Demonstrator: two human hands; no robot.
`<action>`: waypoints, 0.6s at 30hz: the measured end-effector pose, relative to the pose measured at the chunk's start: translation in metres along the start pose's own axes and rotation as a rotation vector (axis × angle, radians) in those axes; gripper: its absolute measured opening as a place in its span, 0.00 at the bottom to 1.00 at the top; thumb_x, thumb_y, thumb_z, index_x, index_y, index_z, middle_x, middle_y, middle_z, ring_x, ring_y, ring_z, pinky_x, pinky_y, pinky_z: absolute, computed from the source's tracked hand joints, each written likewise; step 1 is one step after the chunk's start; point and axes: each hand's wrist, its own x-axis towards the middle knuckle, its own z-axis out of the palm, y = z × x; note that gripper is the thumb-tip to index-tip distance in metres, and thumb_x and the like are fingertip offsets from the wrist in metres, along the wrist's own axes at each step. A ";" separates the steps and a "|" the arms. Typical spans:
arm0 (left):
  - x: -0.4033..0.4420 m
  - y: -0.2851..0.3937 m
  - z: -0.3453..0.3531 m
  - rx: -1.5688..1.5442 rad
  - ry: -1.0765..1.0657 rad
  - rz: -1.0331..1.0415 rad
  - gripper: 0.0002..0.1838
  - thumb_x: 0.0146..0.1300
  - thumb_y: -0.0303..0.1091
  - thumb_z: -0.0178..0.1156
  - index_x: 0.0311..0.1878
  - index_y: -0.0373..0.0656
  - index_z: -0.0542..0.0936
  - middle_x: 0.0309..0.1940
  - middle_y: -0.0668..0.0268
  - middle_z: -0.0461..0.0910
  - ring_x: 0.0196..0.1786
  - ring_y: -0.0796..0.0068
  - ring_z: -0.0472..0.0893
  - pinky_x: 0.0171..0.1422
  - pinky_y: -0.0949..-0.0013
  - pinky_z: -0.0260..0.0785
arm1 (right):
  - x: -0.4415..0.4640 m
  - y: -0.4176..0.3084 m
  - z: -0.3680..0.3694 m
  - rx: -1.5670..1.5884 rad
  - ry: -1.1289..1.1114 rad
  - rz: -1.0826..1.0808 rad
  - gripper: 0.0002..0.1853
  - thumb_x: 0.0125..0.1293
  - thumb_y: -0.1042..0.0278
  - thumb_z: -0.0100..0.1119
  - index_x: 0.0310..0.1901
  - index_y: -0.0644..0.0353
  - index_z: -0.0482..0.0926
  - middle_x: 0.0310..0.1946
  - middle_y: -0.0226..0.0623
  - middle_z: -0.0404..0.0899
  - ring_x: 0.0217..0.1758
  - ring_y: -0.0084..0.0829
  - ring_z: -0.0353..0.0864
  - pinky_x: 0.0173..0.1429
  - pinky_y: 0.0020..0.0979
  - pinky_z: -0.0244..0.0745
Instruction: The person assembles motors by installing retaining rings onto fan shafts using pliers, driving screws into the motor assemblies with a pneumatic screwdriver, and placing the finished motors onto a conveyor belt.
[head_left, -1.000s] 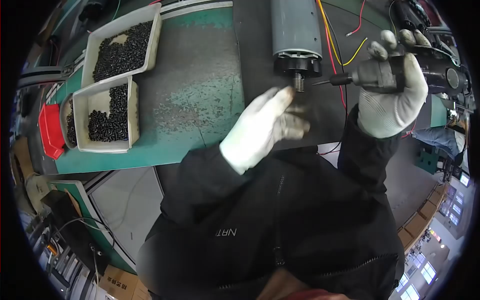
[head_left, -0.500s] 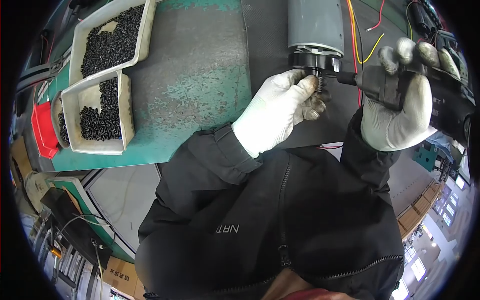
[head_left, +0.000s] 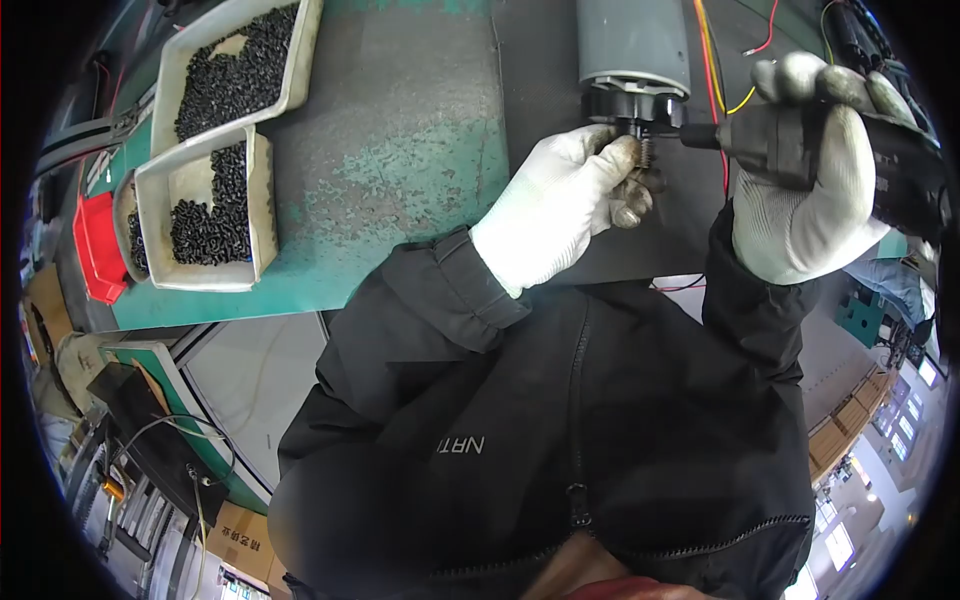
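Observation:
A grey cylindrical motor (head_left: 633, 42) lies at the top centre, with a black ring-shaped end piece (head_left: 630, 106) facing me. From that end a threaded metal shaft (head_left: 646, 152) sticks out. My left hand (head_left: 556, 205), in a white glove with dirty fingertips, is closed around this shaft. My right hand (head_left: 815, 205), also gloved, grips a black power screwdriver (head_left: 775, 145). The tool's nose points left, close beside the end piece. Whether its bit touches there I cannot tell.
Two white bins (head_left: 262, 205) of small black screws stand on the left of the worn green table (head_left: 400, 170), beside a red tray (head_left: 98, 245). Red and yellow wires (head_left: 712, 70) run behind the screwdriver. Cardboard boxes (head_left: 845, 425) are at the far right.
The whole view has shifted slightly, so the bins, motor and hands appear higher and a little further right. My left hand stays on the shaft, and my right still holds the screwdriver beside the motor's end.

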 end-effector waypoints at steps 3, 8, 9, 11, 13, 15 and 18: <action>0.000 -0.002 -0.001 0.010 -0.023 0.023 0.17 0.73 0.41 0.54 0.53 0.36 0.74 0.41 0.60 0.80 0.36 0.80 0.76 0.39 0.77 0.71 | 0.002 -0.002 -0.004 -0.188 0.093 -0.006 0.17 0.68 0.76 0.48 0.58 0.67 0.69 0.52 0.50 0.77 0.54 0.46 0.77 0.51 0.51 0.78; -0.004 0.000 0.009 -0.090 0.042 0.006 0.18 0.74 0.43 0.53 0.53 0.37 0.74 0.40 0.62 0.79 0.34 0.81 0.74 0.38 0.78 0.69 | 0.009 -0.045 -0.030 -0.003 -0.173 0.155 0.20 0.71 0.69 0.44 0.58 0.76 0.68 0.58 0.57 0.72 0.58 0.50 0.75 0.52 0.51 0.78; -0.004 -0.003 0.010 -0.171 0.049 -0.010 0.18 0.74 0.44 0.52 0.53 0.37 0.74 0.40 0.62 0.79 0.32 0.81 0.72 0.37 0.78 0.68 | 0.011 -0.046 -0.029 -0.049 -0.124 0.097 0.20 0.69 0.70 0.45 0.57 0.77 0.67 0.53 0.55 0.73 0.54 0.47 0.76 0.46 0.47 0.78; -0.004 -0.008 0.008 -0.333 0.033 -0.060 0.18 0.75 0.44 0.50 0.53 0.37 0.74 0.41 0.63 0.78 0.29 0.82 0.68 0.35 0.77 0.65 | 0.011 -0.040 -0.019 -0.405 0.058 -0.097 0.20 0.67 0.71 0.49 0.55 0.79 0.66 0.45 0.50 0.75 0.47 0.39 0.77 0.33 0.40 0.79; -0.004 -0.011 0.007 -0.501 -0.007 -0.137 0.18 0.75 0.45 0.48 0.53 0.38 0.74 0.41 0.63 0.77 0.27 0.83 0.64 0.33 0.76 0.62 | 0.010 -0.041 -0.019 -0.420 0.046 -0.090 0.19 0.66 0.72 0.51 0.54 0.75 0.66 0.43 0.45 0.75 0.46 0.35 0.76 0.31 0.38 0.79; -0.006 -0.010 0.012 -0.466 0.054 -0.116 0.18 0.75 0.45 0.48 0.54 0.40 0.73 0.43 0.61 0.76 0.25 0.83 0.61 0.33 0.75 0.60 | 0.019 -0.043 -0.030 -0.216 -0.068 -0.029 0.17 0.66 0.70 0.54 0.55 0.65 0.70 0.47 0.39 0.75 0.51 0.34 0.74 0.40 0.40 0.78; -0.007 -0.009 0.009 -0.369 0.038 -0.116 0.17 0.74 0.47 0.51 0.54 0.45 0.72 0.44 0.61 0.75 0.26 0.84 0.63 0.34 0.75 0.61 | 0.027 -0.048 -0.039 -0.049 -0.197 0.051 0.16 0.67 0.70 0.56 0.55 0.57 0.71 0.51 0.33 0.73 0.56 0.32 0.71 0.46 0.40 0.78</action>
